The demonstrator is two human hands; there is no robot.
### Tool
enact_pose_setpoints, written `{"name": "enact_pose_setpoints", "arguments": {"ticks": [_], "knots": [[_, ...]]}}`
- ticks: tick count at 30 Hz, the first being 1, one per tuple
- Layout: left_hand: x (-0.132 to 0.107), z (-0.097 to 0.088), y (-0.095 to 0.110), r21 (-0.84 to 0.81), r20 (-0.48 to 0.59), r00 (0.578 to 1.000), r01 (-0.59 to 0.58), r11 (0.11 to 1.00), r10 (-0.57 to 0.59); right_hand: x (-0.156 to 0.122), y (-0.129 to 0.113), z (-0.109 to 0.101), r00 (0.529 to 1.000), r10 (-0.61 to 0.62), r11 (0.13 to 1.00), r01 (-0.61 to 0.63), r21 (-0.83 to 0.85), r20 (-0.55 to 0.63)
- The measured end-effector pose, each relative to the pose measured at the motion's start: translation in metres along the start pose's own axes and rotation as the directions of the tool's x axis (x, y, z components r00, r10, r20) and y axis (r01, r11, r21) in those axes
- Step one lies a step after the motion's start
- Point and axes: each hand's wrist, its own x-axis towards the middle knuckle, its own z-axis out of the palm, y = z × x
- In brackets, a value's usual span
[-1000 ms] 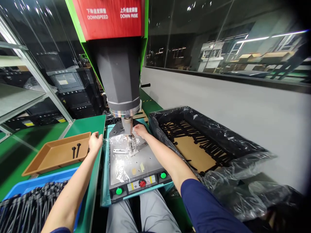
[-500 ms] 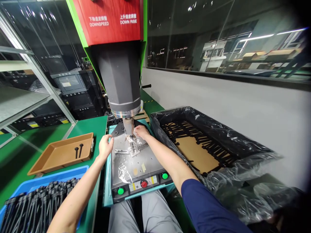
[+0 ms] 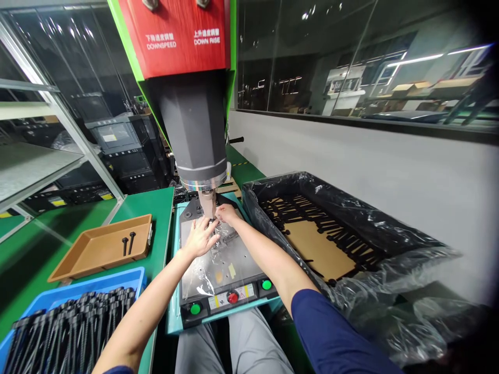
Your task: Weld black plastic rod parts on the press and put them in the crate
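Note:
The press head (image 3: 193,124) hangs over a metal work plate (image 3: 230,262), its narrow pale metal tip (image 3: 207,202) pointing down. My left hand (image 3: 200,239) reaches over the plate just in front of that tip, fingers spread; it seems to hold nothing. Close on the tip's right side is my right hand (image 3: 226,214), its fingers curled together. What they pinch, if anything, is hidden. Between the hands, part of a fixture (image 3: 220,241) shows, with clear film around it. Two green buttons (image 3: 195,309) and a red knob (image 3: 233,297) line the front edge.
On the left, a blue bin (image 3: 138,278) holds several black ribbed strap-like parts (image 3: 74,327). Behind it, a brown tray (image 3: 97,249) carries two black pieces (image 3: 131,241). To the right stands a film-lined box (image 3: 351,218) with black parts around cardboard (image 3: 315,246). A shelf rack (image 3: 66,114) rises at far left.
My left hand has moved right, from the plate's left edge to in front of the press tip, and its fingers have spread. My right hand stays beside the tip. The view has shifted slightly.

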Motion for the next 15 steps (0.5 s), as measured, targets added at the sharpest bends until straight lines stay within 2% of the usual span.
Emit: {"name": "enact_pose_setpoints", "arguments": {"ticks": [11,15], "knots": [[0.001,0.006,0.008,-0.066,-0.018,0.998,0.064,0.996,-0.066,-0.002,0.013,-0.005,0.987,0.099,0.992,-0.107,0.06,0.125],[0.001,0.01,0.006,-0.072,-0.011,0.996,0.088,0.994,-0.089,-0.006,0.014,-0.01,0.984,0.135,0.985,-0.146,0.097,0.118]]}}
